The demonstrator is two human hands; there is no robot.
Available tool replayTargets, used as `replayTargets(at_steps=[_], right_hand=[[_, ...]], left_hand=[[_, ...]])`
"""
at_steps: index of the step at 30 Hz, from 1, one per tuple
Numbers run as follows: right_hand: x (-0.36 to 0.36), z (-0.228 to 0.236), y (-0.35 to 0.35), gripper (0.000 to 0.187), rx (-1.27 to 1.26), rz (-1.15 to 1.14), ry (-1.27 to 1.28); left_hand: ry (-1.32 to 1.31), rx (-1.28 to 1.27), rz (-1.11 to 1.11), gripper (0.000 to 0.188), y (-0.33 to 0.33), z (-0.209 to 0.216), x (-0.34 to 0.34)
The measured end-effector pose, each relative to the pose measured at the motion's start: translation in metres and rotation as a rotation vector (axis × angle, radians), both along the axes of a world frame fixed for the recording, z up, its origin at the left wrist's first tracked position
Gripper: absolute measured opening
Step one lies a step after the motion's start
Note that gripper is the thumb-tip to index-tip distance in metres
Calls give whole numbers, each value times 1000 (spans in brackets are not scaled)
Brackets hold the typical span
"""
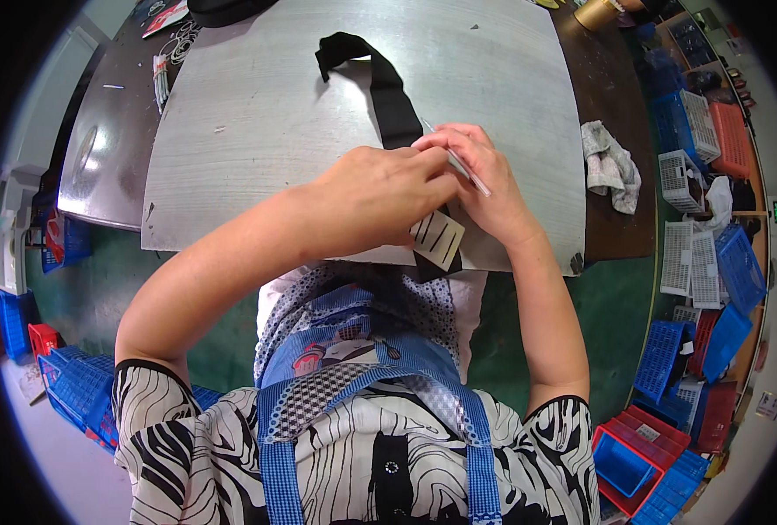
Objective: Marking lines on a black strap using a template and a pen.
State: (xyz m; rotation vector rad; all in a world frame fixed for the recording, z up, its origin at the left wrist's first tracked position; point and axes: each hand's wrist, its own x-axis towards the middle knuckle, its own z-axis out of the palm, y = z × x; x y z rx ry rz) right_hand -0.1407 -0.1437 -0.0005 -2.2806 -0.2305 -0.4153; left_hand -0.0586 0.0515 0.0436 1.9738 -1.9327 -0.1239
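Note:
A long black strap (390,101) runs over the grey board from its curled far end toward me and passes under both hands. My left hand (379,188) is closed on it near the board's front edge, with its fingertips partly hidden. In my right hand (489,179) a slim white pen-like stick (469,171) is gripped, slanting between the fingers. The two hands meet over the strap. Just below them lies a cream slotted card (439,239) with several dark slits, on the strap's near end. What the stick's hidden end touches cannot be seen.
The pale grey board (240,131) covers much of a dark table (616,227). A crumpled cloth (611,166) lies at the right, cords (178,44) at the far left. A gold cylinder (596,12) stands far right, near another person's hand. Plastic crates (690,122) line the right side.

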Motion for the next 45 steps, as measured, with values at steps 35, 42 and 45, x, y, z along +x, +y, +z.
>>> replayTargets(at_steps=[35, 42, 45], right_hand=[[-96, 19, 40, 22, -69, -107, 11], [-82, 24, 47, 22, 337, -296, 122], [-72, 18, 55, 14, 181, -274, 70]], left_hand=[[39, -87, 344, 45, 19, -27, 3], [-37, -117, 408, 43, 20, -28, -10], [-53, -155, 427, 46, 19, -32, -19]])
